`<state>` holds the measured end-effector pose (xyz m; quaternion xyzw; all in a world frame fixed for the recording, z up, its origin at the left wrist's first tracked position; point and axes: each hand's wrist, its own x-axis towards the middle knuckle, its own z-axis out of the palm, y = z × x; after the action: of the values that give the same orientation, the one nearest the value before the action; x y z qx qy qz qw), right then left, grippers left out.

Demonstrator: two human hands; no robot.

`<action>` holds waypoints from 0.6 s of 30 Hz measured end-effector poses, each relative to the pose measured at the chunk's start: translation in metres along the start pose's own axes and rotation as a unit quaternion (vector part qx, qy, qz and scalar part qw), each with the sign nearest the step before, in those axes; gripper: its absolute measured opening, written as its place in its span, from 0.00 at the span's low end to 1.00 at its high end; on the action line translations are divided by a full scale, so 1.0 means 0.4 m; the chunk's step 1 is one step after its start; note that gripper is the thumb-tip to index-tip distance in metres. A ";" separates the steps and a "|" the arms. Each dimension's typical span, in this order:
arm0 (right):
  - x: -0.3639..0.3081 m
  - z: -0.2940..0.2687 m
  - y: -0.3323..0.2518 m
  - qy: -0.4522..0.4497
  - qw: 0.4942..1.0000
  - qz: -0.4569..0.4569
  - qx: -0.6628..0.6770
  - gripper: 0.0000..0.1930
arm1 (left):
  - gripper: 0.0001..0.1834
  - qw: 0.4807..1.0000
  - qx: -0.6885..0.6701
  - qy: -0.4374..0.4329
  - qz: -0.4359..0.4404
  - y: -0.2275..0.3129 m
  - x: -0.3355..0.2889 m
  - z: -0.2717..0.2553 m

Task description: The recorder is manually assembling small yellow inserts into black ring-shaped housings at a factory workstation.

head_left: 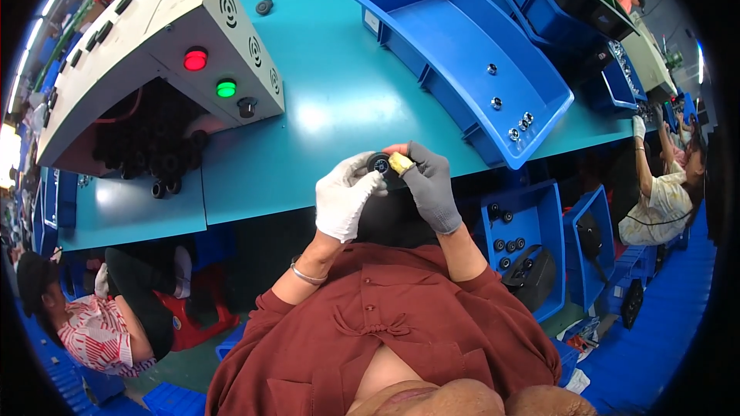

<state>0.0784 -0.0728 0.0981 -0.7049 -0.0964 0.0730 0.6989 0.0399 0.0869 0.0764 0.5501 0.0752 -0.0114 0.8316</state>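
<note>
The teal workbench (339,92) fills most of the view, with a beige control box (208,46) bearing a red and a green lamp on the person's left and a long blue bin (432,23) with a few small metal parts lying ahead on the right. A lower blue bin (539,216) of black round pieces hangs at the bench edge by the right knee, and other people sit working at either side.

Both forearms rise from the lap, elbows tucked in, and meet just at the near edge of the bench. The left hand (343,194), in a white glove, is closed around a small black round part (378,162), pinching it between thumb and fingers. The right hand (432,185), in a grey glove, is curled with its fingertips gripping a small yellowish piece (400,162) pressed against the black part.

To my eye, the fitting work here wants the black part held steady and square, the yellowish piece brought on straight rather than at a slant, and both kept over the bench so a slip lands on the surface, not the floor.
</note>
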 end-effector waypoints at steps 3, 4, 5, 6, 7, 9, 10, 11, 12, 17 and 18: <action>-0.002 0.003 -0.007 -0.012 1.000 0.003 -0.002 0.13 | 0.21 1.000 -0.001 0.011 0.002 0.002 -0.005 0.001; -0.004 0.006 -0.012 -0.016 1.000 0.001 0.001 0.14 | 0.20 1.000 -0.007 0.019 -0.001 0.010 -0.007 0.006; -0.005 0.009 -0.017 -0.015 1.000 0.000 0.001 0.14 | 0.19 1.000 -0.013 0.027 -0.005 0.014 -0.008 0.009; -0.006 0.012 -0.024 -0.019 1.000 -0.004 -0.005 0.15 | 0.19 1.000 -0.013 0.026 -0.004 0.012 -0.008 0.010; -0.008 0.014 -0.027 -0.023 1.000 -0.008 -0.011 0.15 | 0.19 0.998 -0.056 0.025 -0.014 0.006 -0.007 0.011; -0.010 0.010 -0.026 -0.038 0.999 -0.001 -0.003 0.16 | 0.20 0.994 -0.099 0.024 -0.024 -0.005 -0.005 0.008; -0.012 0.009 -0.026 -0.052 0.999 0.007 0.006 0.16 | 0.21 0.992 -0.120 0.020 -0.035 -0.009 -0.003 0.004; -0.013 0.009 -0.027 -0.052 0.999 0.008 0.006 0.16 | 0.21 0.989 -0.140 0.016 -0.046 -0.010 -0.001 0.001; -0.012 0.009 -0.026 -0.055 0.998 0.010 0.014 0.16 | 0.21 0.989 -0.141 0.016 -0.047 -0.007 0.000 0.000; -0.012 0.004 -0.024 -0.055 0.998 0.008 0.021 0.15 | 0.17 0.992 -0.077 0.033 -0.094 0.029 0.003 0.016; -0.012 0.003 -0.021 -0.055 0.998 0.018 0.019 0.15 | 0.17 0.992 -0.077 0.034 -0.094 0.028 0.002 0.016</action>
<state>0.0730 -0.0726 0.1062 -0.6881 -0.1204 0.1264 0.7043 0.0423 0.0854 0.0889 0.4746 0.1555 -0.0653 0.8639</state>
